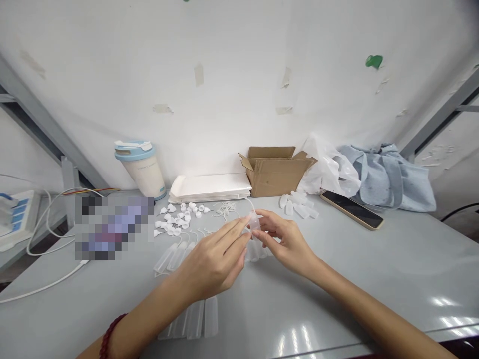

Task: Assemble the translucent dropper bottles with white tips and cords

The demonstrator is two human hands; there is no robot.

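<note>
Both hands meet over the middle of the table at a small translucent plastic tube (255, 224) with a white string coming from its top. My left hand (215, 257) pinches its upper left side with the fingertips. From the right, my right hand (284, 239) grips the same tube between thumb and fingers. Several similar clear tubes (256, 251) lie just beneath, partly hidden by the hands. More tubes with strings (175, 256) are lined up left of my left hand, and another row (198, 319) lies under my left forearm. White caps (179, 219) and loose white strings (225, 209) lie beyond.
Along the wall stand a tumbler (144, 169), a stack of white envelopes (209, 187), a cardboard box (277, 177), a plastic bag (325, 167) and a blue cloth bag (396, 177). A phone (352, 210) and loose tubes (299, 205) lie right; a blurred-out device (116, 229) and cable lie left.
</note>
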